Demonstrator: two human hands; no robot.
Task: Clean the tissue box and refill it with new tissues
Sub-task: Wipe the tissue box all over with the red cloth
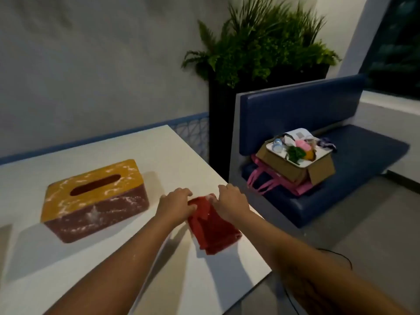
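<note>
no readable text, labels, brands or numbers anywhere

The far end of the red cloth (213,226) is hidden under the left hand (176,204) and right hand (231,204); their grip cannot be told. At nine o'clock from them, the slot of the tissue box (95,201) shows only dark. At two o'clock, things inside the cardboard box (295,172) blur together.

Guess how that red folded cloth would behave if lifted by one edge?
Probably floppy: the red folded cloth lies in soft, uneven layers on the white table, so it would likely unfold and droop. Likely light, being thin fabric. Lying flat, it should not roll.
</note>
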